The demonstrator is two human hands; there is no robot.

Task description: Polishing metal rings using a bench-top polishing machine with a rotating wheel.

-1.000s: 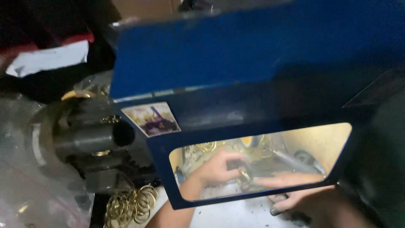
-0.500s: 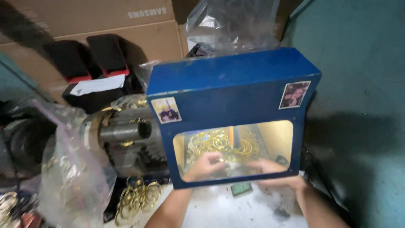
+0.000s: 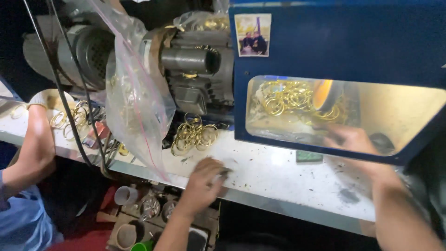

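My left hand (image 3: pixel 206 175) lies on the white bench top (image 3: pixel 278 179) outside the blue hood (image 3: pixel 344 42), its fingers curled at a small dark thing I cannot make out. A loose heap of gold rings (image 3: pixel 193 135) lies just beyond that hand. Reaching in under the hood, my right hand (image 3: pixel 353 139) shows blurred through the clear window (image 3: pixel 399 111). Whether it holds anything is hidden by the blur. Inside the hood hang more gold rings (image 3: pixel 288 98) beside an orange-lit polishing wheel (image 3: pixel 325 92).
A grey motor (image 3: pixel 197 62) stands left of the hood, with a clear plastic bag (image 3: pixel 134 97) of rings hanging before it. At far left a co-worker's arm (image 3: pixel 35 148) rests by more rings (image 3: pixel 69 118). Cups and tins (image 3: pixel 139 204) sit below the bench edge.
My left hand has come out of the hood onto the bench near the ring heap. The right hand stays inside. The view has swung left and closer, showing the co-worker's arm.
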